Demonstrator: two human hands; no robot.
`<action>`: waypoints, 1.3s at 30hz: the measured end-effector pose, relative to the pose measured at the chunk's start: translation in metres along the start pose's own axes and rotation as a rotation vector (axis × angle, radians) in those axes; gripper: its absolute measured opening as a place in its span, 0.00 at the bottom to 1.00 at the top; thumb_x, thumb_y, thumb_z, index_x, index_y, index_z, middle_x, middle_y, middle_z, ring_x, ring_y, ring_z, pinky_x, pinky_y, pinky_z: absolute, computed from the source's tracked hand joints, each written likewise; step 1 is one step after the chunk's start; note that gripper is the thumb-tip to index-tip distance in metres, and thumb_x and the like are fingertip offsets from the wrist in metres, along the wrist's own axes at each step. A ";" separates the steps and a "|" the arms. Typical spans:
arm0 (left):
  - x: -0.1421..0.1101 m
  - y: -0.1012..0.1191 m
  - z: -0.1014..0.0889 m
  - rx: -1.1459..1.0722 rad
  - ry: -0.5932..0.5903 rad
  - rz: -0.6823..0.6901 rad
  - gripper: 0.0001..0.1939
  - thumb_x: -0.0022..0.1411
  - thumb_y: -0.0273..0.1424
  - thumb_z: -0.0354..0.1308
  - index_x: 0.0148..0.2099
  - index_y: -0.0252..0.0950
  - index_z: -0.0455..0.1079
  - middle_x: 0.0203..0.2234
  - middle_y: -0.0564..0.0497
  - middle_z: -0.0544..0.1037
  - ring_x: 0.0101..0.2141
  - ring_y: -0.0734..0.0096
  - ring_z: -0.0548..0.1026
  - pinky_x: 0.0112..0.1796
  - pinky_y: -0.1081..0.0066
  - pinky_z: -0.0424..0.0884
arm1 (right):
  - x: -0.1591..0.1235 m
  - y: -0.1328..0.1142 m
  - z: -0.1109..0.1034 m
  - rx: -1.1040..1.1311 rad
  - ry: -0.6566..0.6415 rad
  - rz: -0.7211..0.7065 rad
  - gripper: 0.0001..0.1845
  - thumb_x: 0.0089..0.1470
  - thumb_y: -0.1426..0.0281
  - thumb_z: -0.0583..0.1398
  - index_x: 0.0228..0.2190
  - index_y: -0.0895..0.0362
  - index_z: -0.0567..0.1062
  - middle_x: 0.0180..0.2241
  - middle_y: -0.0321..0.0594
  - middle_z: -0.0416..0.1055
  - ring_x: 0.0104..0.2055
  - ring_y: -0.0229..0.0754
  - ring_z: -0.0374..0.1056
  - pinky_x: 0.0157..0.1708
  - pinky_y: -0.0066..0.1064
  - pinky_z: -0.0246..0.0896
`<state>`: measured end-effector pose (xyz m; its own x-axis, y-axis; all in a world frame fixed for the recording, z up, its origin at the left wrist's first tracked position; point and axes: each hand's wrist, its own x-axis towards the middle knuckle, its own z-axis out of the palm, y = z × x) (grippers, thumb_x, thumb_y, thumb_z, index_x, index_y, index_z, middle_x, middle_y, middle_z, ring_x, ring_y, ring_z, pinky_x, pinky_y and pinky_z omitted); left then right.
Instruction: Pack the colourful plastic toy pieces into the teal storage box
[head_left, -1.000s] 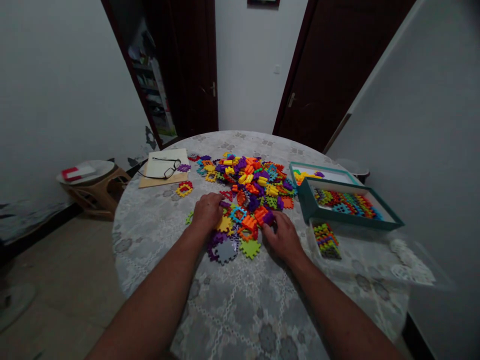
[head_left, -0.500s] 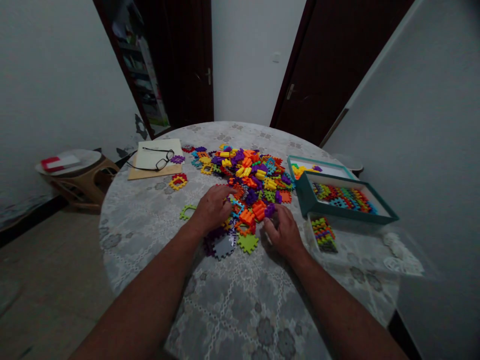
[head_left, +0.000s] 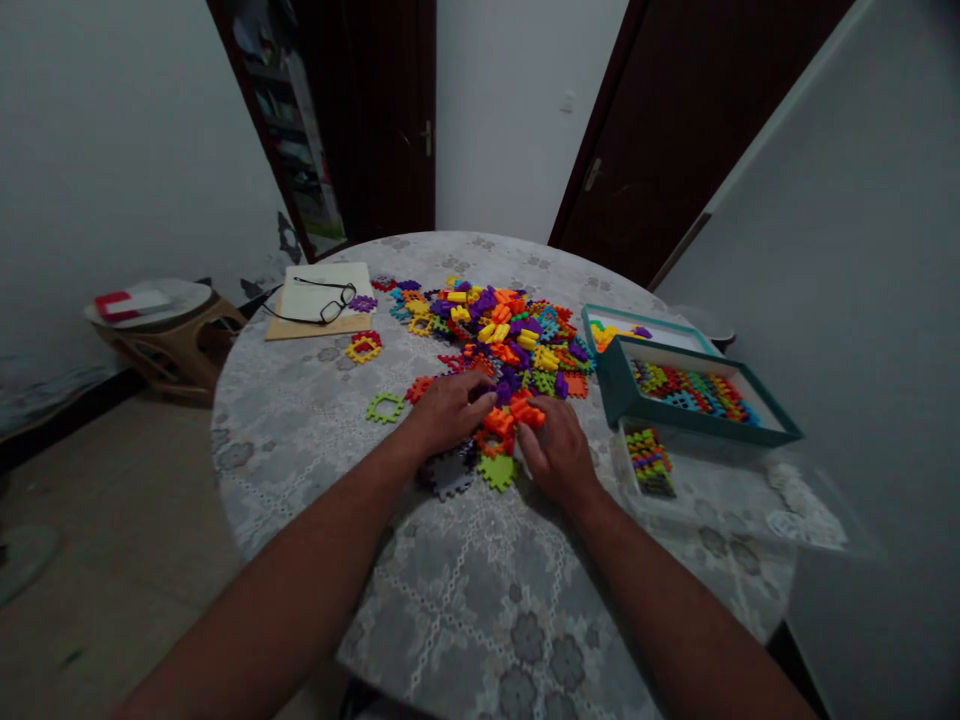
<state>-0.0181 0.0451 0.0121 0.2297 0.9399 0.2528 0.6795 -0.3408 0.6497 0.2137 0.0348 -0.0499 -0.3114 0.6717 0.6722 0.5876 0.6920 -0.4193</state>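
Note:
A heap of small plastic interlocking pieces (head_left: 502,340) in orange, purple, yellow, green and blue lies in the middle of a round table (head_left: 480,580) with a lace-pattern cloth. My left hand (head_left: 450,410) rests palm down on the near edge of the heap, fingers stretched toward orange pieces (head_left: 501,422). My right hand (head_left: 553,450) lies just right of it, fingers curled against the same orange pieces. A green piece (head_left: 498,471) and a grey piece (head_left: 450,476) lie between my wrists. What either hand grips, if anything, is hidden.
A teal box (head_left: 697,400) with sorted pieces stands at the right, its lid (head_left: 645,335) behind it and a small stack of pieces (head_left: 649,462) in front. Glasses (head_left: 330,303) lie on a notebook (head_left: 311,310) at the far left. A stool (head_left: 161,335) stands beside the table. Two doors are behind.
Both hands have slid inward and a little forward onto the orange pieces. A green ring piece formerly under my left hand now lies bare at its left. The view shifted slightly.

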 end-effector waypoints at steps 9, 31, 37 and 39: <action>0.007 -0.028 -0.018 -0.041 0.040 -0.122 0.14 0.73 0.37 0.57 0.49 0.37 0.82 0.43 0.47 0.87 0.42 0.59 0.82 0.48 0.62 0.75 | -0.010 -0.010 0.001 -0.015 -0.177 0.046 0.16 0.69 0.70 0.59 0.56 0.54 0.74 0.51 0.52 0.76 0.51 0.53 0.74 0.51 0.45 0.73; 0.006 -0.032 -0.007 -0.031 -0.015 -0.059 0.14 0.71 0.33 0.63 0.57 0.43 0.79 0.47 0.48 0.87 0.46 0.60 0.83 0.52 0.62 0.75 | -0.008 -0.004 0.000 0.009 -0.127 0.055 0.17 0.71 0.68 0.59 0.59 0.53 0.74 0.53 0.51 0.75 0.56 0.54 0.73 0.58 0.49 0.73; 0.002 -0.019 0.001 0.025 -0.129 0.003 0.08 0.72 0.36 0.62 0.51 0.43 0.78 0.41 0.51 0.87 0.42 0.61 0.83 0.46 0.65 0.75 | -0.008 0.011 0.005 -0.096 -0.033 0.123 0.20 0.70 0.69 0.58 0.61 0.54 0.73 0.57 0.55 0.74 0.61 0.57 0.69 0.64 0.56 0.68; 0.001 -0.017 0.004 0.062 -0.141 0.009 0.10 0.73 0.35 0.61 0.52 0.42 0.78 0.43 0.49 0.87 0.44 0.59 0.84 0.47 0.64 0.75 | -0.009 0.016 0.006 -0.118 -0.056 0.156 0.22 0.69 0.68 0.59 0.61 0.55 0.73 0.56 0.55 0.75 0.60 0.58 0.70 0.62 0.56 0.68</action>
<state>-0.0262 0.0522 -0.0012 0.3286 0.9322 0.1518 0.7179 -0.3510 0.6012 0.2216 0.0415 -0.0658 -0.2487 0.7844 0.5682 0.7144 0.5447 -0.4392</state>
